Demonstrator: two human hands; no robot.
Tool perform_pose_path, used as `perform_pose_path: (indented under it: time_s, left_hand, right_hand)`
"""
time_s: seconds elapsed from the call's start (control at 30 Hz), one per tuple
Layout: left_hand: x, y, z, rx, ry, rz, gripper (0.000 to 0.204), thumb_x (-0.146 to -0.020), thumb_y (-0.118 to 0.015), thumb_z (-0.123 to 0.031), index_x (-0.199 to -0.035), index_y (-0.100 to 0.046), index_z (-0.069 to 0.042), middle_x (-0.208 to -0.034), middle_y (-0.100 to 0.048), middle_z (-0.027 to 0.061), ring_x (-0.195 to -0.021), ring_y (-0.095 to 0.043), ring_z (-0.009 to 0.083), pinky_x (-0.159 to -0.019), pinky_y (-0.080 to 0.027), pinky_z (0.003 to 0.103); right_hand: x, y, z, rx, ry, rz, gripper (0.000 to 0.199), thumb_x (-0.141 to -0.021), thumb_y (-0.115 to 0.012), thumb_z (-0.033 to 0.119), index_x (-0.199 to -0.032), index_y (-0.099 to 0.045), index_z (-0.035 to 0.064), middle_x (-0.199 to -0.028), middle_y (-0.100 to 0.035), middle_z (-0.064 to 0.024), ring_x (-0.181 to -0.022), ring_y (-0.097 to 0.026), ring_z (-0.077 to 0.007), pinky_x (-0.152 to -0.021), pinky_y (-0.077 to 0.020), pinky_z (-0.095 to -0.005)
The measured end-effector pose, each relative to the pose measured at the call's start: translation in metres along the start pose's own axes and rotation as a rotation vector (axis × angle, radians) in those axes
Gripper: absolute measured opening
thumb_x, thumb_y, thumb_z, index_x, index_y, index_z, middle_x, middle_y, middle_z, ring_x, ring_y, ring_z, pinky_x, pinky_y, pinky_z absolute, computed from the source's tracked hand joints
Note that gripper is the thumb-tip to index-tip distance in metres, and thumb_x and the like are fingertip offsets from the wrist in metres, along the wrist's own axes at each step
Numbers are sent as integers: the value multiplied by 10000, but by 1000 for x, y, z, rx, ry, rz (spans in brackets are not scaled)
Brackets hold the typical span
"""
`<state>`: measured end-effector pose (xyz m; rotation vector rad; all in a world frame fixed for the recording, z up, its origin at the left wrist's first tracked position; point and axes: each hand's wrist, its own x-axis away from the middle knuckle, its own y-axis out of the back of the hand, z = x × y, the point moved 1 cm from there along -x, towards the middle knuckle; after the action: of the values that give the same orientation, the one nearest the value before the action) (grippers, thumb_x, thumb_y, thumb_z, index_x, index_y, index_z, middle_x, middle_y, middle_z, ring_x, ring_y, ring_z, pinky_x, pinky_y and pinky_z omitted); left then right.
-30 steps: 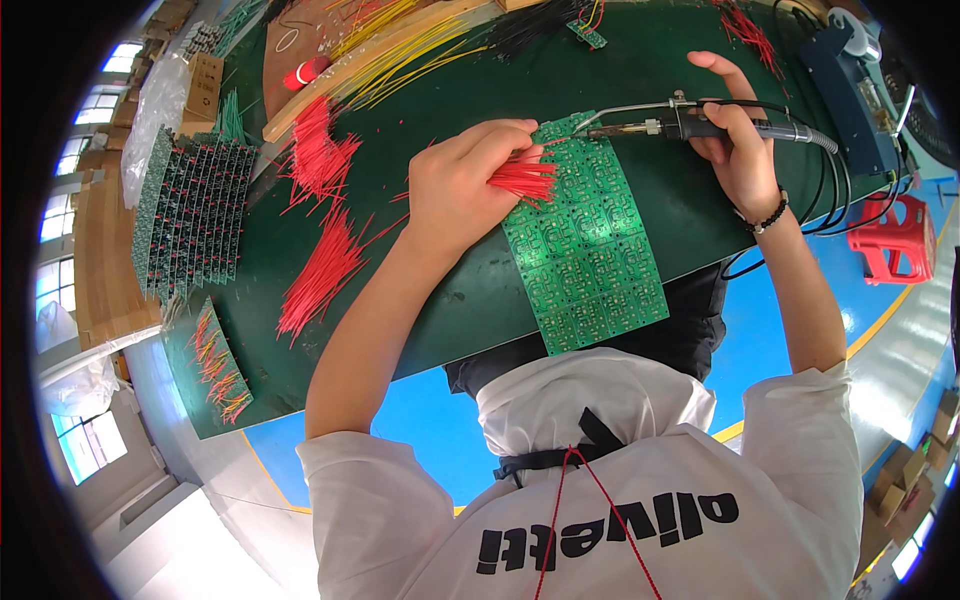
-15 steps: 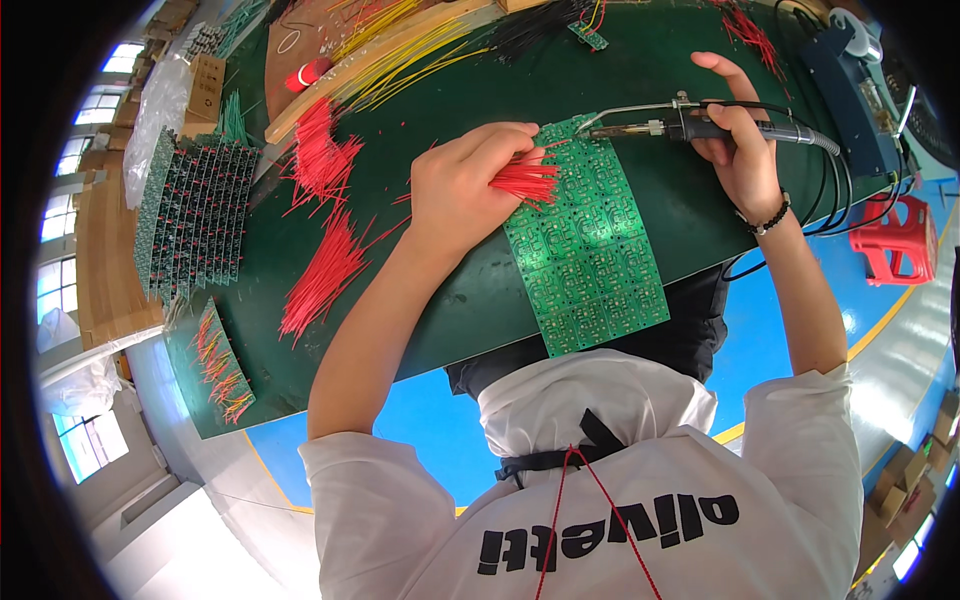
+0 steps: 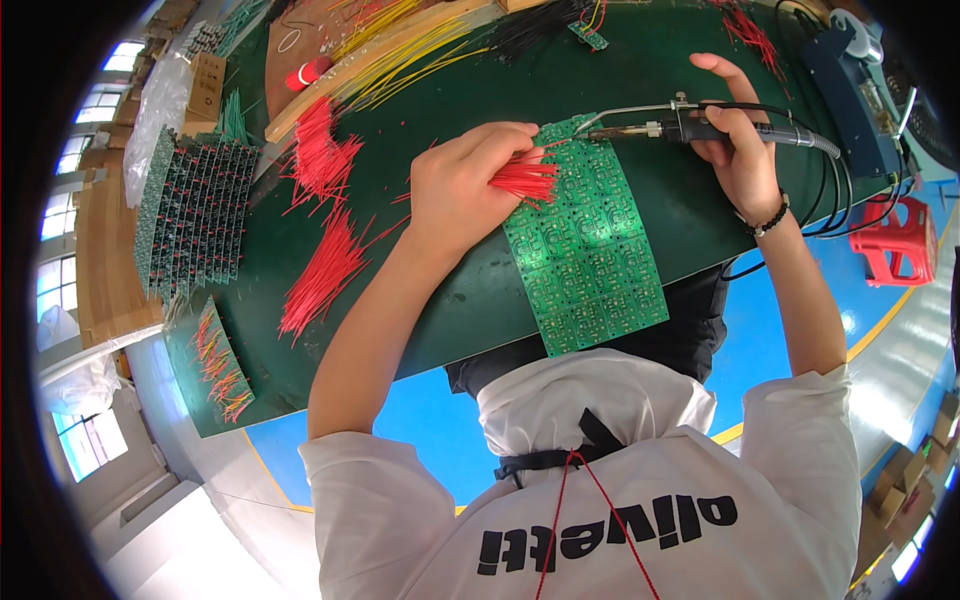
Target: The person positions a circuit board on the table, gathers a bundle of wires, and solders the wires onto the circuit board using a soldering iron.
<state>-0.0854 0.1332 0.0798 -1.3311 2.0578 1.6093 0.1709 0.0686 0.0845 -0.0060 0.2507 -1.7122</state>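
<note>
A green circuit board panel (image 3: 590, 250) lies on the dark green table, its near end reaching past the table edge. My left hand (image 3: 463, 185) is closed around a bundle of short red wires (image 3: 527, 180) over the panel's left side, near its far end. In my right hand (image 3: 742, 150) is a soldering iron (image 3: 690, 128), with a thin metal feed tube (image 3: 635, 108) fixed above it. The iron's tip and the tube's end meet at the far part of the panel. Whether the tip touches a wire is too small to tell.
Red wire piles (image 3: 325, 270) lie left of my forearm. Further left are stacked circuit boards (image 3: 195, 215) and a wired board (image 3: 222, 365). Yellow wires (image 3: 420, 60) rest along a wooden strip (image 3: 340, 85). A blue soldering machine (image 3: 850, 95) stands right, with a red stool (image 3: 895, 240) below.
The soldering iron has shifted very slightly to the left over the panel. My left hand and the red wires stay in place.
</note>
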Motion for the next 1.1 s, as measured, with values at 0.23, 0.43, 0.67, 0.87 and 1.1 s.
perform_pose_path:
  time_s: [0.23,0.43,0.67,0.87,1.1]
  left_hand:
    - [0,0,0,-6,-5,-2,155,-698,-725,-30,-793,-603,-44,-873,-685,71,-763,-671,194,-641,-539,259]
    - [-1,0,-1,-5,0,5,151,-699,-720,-26,-793,-603,-45,-879,-685,73,-769,-671,194,-644,-539,260]
    - [1,0,2,3,19,20,149,-700,-718,-24,-793,-604,-47,-880,-686,72,-767,-671,194,-642,-538,259]
    - [0,0,1,6,12,21,146,-702,-717,-28,-791,-604,-50,-876,-687,72,-762,-671,192,-642,-539,261]
    - [0,0,0,-8,4,16,146,-701,-717,-27,-788,-602,-50,-879,-687,68,-759,-672,191,-634,-539,259]
  right_hand:
    - [0,1,0,15,-2,10,474,-829,-405,96,-1295,-378,17,-495,-322,47,-447,-245,-40,-458,-213,-213]
    - [-1,1,0,8,16,28,470,-826,-398,89,-1289,-384,13,-506,-339,54,-446,-240,-34,-458,-214,-209]
    - [0,-1,0,24,2,-5,478,-827,-392,92,-1298,-379,16,-498,-328,54,-446,-236,-35,-457,-211,-211]
    - [0,1,-1,2,-8,-18,482,-833,-393,113,-1305,-376,19,-494,-317,53,-447,-233,-36,-458,-207,-212]
    - [0,0,1,21,-5,4,483,-835,-399,120,-1307,-374,20,-493,-317,55,-452,-239,-37,-462,-207,-213]
